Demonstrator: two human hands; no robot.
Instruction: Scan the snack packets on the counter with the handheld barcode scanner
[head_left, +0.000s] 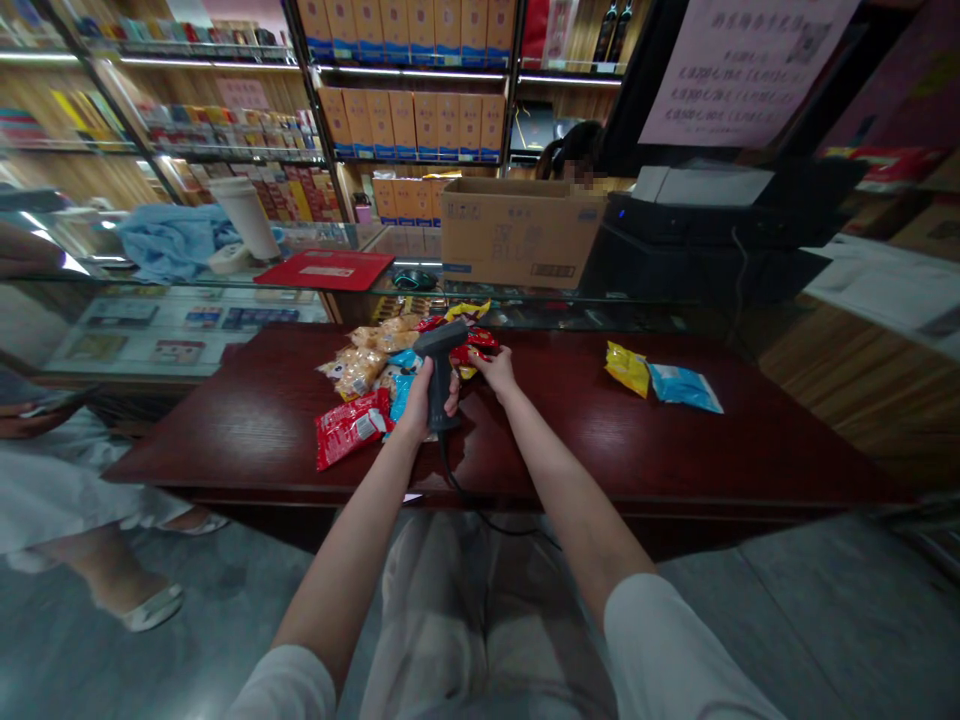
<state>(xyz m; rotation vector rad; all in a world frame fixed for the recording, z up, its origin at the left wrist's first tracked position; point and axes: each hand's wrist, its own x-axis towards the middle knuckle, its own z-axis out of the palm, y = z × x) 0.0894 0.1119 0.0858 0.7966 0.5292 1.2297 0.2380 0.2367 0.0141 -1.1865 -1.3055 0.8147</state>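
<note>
My left hand [417,400] is wrapped around the grip of a black handheld barcode scanner [440,362], its head raised over a pile of snack packets. A cable runs down from the grip past the table edge. My right hand [498,372] pinches a red snack packet [466,355] on the right of the pile. Clear-wrapped tan snack packs [360,370] lie at the pile's left, partly overlapping others. In front is a red packet [345,432] with a barcode label. A blue packet [400,392] is partly hidden behind my left hand.
On the dark red table [570,440], a yellow packet [627,368] and a blue-and-white packet [685,387] lie at right. Behind, a cardboard box [521,235], red folder [326,269], mouse [415,279] and white cup [245,215] stand on the glass counter. A person is at far left, another behind the box.
</note>
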